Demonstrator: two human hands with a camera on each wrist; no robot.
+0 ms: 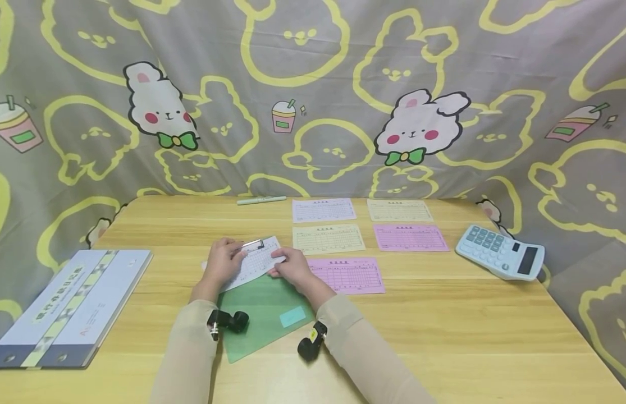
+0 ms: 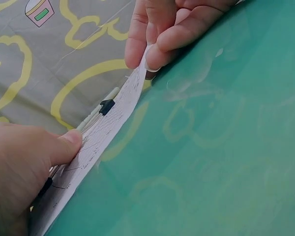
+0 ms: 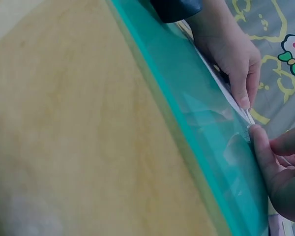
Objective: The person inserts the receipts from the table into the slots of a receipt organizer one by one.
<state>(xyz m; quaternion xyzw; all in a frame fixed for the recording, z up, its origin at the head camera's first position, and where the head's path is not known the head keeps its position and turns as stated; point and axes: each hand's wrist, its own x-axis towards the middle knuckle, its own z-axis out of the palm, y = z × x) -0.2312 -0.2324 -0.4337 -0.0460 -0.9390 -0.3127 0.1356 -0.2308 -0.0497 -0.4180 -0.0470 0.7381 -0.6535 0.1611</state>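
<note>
Green translucent plastic, by its look a folder (image 1: 267,320), lies aslant left of the middle of the desk (image 1: 444,336), and a white sheet (image 1: 257,265) sits along its side toward the desk's far edge. Everything turns on how the sheet lines up with the metal clip (image 1: 251,243): both slant from the left hand (image 1: 222,264) toward the desk's far right corner, the clip along the sheet's far side. Left hand is nearer the clip, right hand (image 1: 292,266) nearer the sheet's outer corner. The right grip pinches the sheet's right end between thumb and fingers. The left grip is closed on the clip; whether it also catches the sheet's margin I cannot tell, as the fingers are partly hidden.

The left wrist view shows a second dark end of the clip, low beside the left hand, which the head view does not. The right wrist view shows the sheet only as a pale sliver. Head view alone shows a pale blue label (image 1: 292,317) on the folder and a pink slip (image 1: 350,278) just beside the right hand.
</note>
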